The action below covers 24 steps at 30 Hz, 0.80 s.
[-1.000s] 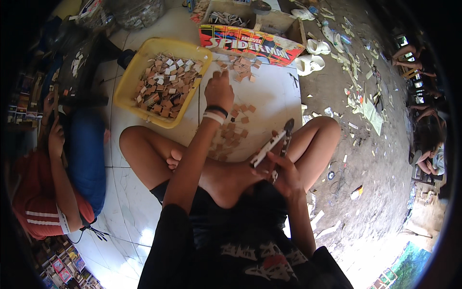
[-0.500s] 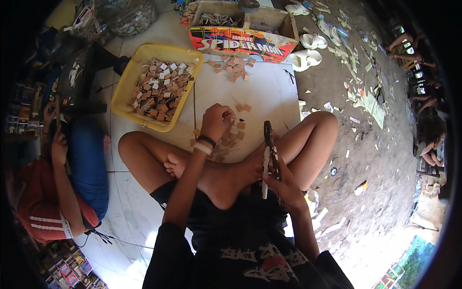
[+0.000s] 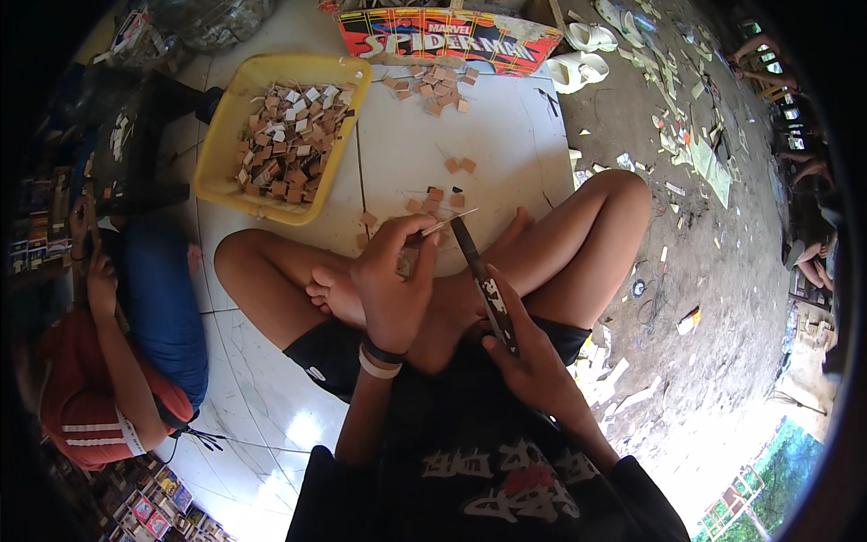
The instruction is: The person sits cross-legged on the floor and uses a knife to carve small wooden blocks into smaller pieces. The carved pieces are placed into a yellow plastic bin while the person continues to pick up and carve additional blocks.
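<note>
My left hand [image 3: 395,287] is closed, thumb and fingers pinching a thin pale strand [image 3: 452,220] that sticks out to the right. Whether a small square piece hangs on it inside the fingers cannot be seen. My right hand [image 3: 533,357] is wrapped round a long, narrow, dark tool [image 3: 484,285] with worn white patches, its two arms close together. The tool's tip points up toward the strand, very near it. Beyond my hands, several small brown square pieces [image 3: 435,194] with thin strands lie on the white tiles.
A yellow basin [image 3: 208,172] full of brown and white square pieces stands at the far left. A red printed box [image 3: 452,38] is at the back, with another pile of brown squares [image 3: 440,88] before it. White clogs [image 3: 578,70] and scraps lie right. A person in red [image 3: 99,388] sits left.
My left hand has come back toward me from the loose squares, bringing the strand close to the tool. The tool's arms have closed together and its tip has tilted left.
</note>
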{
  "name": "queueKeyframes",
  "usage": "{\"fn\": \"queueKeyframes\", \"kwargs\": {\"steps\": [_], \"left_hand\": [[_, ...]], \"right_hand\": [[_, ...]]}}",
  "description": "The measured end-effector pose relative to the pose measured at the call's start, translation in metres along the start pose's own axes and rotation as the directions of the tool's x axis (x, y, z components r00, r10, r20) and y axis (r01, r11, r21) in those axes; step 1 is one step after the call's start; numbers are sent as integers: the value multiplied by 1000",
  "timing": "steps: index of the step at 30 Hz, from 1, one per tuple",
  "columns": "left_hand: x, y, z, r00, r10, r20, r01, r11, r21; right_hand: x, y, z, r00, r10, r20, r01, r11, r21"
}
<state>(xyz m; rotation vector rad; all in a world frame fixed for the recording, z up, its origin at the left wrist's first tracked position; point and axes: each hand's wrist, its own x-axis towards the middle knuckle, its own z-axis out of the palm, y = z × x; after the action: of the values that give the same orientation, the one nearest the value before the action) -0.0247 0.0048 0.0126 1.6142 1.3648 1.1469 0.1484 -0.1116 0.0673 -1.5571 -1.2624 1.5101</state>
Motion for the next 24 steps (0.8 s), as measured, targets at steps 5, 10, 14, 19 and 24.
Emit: {"fn": "queueKeyframes", "kwargs": {"steps": [5, 10, 14, 19, 24], "left_hand": [[-2, 2, 1, 1000, 14, -9, -14, 1000, -5], [0, 3, -4, 999, 42, 0, -42, 999, 13], [1, 2, -8, 998, 56, 14, -56, 998, 3], [2, 1, -10, 997, 66, 28, -66, 998, -4], [-1, -3, -12, 999, 6, 52, -6, 1000, -19]], "right_hand": [[-1, -4, 1, 1000, 16, 4, -16, 999, -34], [0, -6, 0, 1000, 13, 17, -12, 1000, -25], [2, -7, 2, 1000, -9, 15, 10, 1000, -30], [1, -13, 2, 998, 56, 30, -57, 997, 42], [4, -16, 3, 1000, 3, 10, -2, 998, -58]]}}
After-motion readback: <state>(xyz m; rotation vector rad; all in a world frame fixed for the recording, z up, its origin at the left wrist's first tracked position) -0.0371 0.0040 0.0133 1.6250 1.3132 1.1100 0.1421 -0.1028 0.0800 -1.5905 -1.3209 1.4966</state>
